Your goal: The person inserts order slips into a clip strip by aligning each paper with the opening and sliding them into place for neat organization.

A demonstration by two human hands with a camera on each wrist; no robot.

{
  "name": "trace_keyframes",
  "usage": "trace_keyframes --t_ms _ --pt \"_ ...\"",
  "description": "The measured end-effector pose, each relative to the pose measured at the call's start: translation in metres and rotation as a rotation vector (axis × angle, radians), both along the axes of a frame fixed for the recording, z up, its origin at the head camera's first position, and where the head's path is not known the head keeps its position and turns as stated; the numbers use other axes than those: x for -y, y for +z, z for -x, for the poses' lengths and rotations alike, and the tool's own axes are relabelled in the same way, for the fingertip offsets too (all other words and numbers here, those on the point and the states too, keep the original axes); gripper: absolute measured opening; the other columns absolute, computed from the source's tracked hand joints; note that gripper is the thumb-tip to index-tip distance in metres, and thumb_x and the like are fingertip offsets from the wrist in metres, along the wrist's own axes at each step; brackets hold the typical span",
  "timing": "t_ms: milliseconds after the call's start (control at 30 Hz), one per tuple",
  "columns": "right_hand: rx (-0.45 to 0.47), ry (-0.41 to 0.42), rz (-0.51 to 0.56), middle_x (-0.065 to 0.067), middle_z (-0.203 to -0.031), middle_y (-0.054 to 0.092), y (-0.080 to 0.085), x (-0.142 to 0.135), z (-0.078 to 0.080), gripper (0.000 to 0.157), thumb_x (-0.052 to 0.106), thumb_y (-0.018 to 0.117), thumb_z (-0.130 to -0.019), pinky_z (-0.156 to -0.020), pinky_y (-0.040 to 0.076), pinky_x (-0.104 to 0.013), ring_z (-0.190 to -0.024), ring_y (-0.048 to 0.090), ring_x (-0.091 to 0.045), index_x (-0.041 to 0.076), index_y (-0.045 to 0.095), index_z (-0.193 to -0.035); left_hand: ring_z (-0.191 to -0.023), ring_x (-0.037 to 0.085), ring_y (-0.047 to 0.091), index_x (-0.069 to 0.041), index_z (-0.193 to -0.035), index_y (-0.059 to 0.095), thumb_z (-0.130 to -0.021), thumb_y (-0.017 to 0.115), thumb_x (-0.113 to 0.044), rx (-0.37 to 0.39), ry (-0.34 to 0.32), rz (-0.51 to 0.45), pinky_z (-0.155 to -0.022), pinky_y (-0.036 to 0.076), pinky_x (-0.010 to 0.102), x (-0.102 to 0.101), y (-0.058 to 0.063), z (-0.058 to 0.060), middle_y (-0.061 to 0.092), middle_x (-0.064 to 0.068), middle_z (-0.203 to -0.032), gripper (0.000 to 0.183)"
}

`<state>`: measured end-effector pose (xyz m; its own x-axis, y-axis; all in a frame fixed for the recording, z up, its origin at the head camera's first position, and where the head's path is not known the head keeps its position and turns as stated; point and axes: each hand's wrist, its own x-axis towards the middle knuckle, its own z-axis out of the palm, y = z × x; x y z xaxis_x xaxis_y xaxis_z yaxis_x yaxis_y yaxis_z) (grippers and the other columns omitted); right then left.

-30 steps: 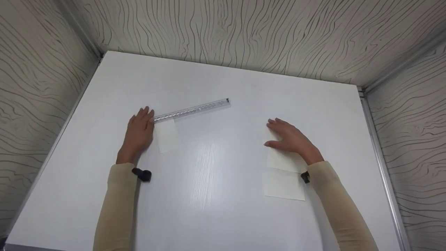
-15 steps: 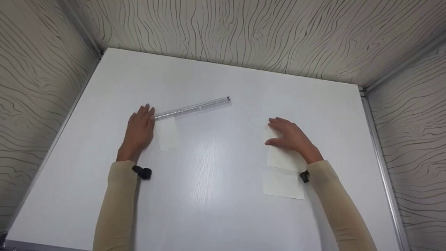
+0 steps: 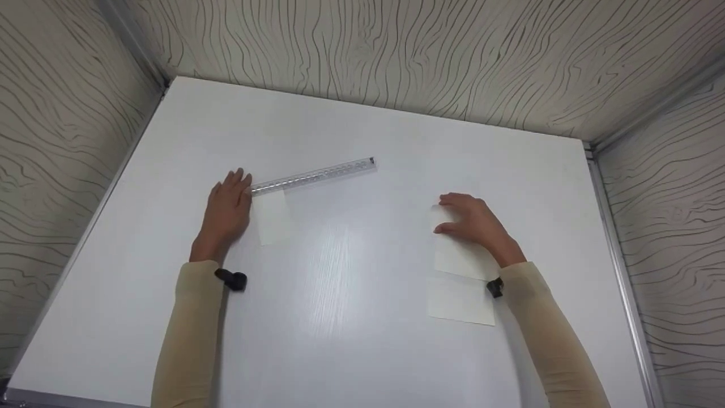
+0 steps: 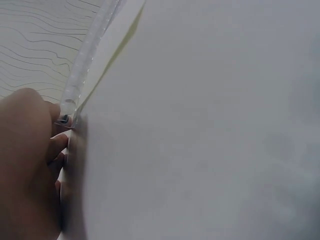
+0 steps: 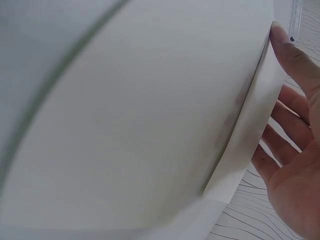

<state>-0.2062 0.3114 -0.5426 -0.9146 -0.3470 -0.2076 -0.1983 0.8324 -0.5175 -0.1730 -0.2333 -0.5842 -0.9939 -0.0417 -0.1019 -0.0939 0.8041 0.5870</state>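
At paper edge, right fingers, broad tabletop leftward

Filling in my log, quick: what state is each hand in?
Left hand: pinching the clear straight plastic ruler at one end.
Right hand: open, touching a cream rectangular paper sheet.

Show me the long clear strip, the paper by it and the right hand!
Clear strip (image 3: 314, 177): head view, near its middle.
Paper by the strip (image 3: 273, 220): head view, middle of the sheet.
Right hand (image 3: 478, 222): head view, back of the hand.
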Motion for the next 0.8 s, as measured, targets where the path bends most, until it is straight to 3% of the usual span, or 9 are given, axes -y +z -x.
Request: trace_keyframes --t_ms 200,500,800 --pt "-0.043 -0.025 0.01 -0.018 -0.135 0.066 -0.0029 -0.0001 0.0025 0.058 0.03 0.09 -0.085 -0.116 0.05 -0.058 -0.132 0.059 -0.04 0.004 0.07 -0.133 -0.168 0.028 0.007 -0.014 -0.167 0.028 -0.115 0.019 -0.045 0.005 0.0 0.009 -0.14 0.0 0.047 -0.0007 0.0 0.0003 0.018 0.006 -0.178 0.061" --pt "-0.065 -0.057 0.06 -0.017 -0.121 0.074 -0.0007 -0.001 0.0052 0.025 0.012 0.072 -0.1 -0.108 0.055 -0.056 -0.121 0.065 -0.038 0.003 0.075 -0.123 -0.168 0.027 0.006 -0.015 -0.167 0.027 -0.114 0.019 -0.047 0.022 0.009 0.007 -0.141 -0.001 0.046 0.0001 0.0005 0.0008 0.016 0.003 -0.179 0.062" --pt "-0.098 -0.069 0.076 -0.019 -0.115 0.075 0.0028 0.0011 0.0068 0.02 0.006 0.066 -0.103 -0.1 0.06 -0.055 -0.112 0.07 -0.038 0.002 0.077 -0.118 -0.168 0.026 0.006 -0.018 -0.168 0.027 -0.114 0.019 -0.048 0.026 0.015 0.012 -0.14 -0.001 0.045 -0.0004 -0.0007 0.0003 0.016 0.001 -0.179 0.062"
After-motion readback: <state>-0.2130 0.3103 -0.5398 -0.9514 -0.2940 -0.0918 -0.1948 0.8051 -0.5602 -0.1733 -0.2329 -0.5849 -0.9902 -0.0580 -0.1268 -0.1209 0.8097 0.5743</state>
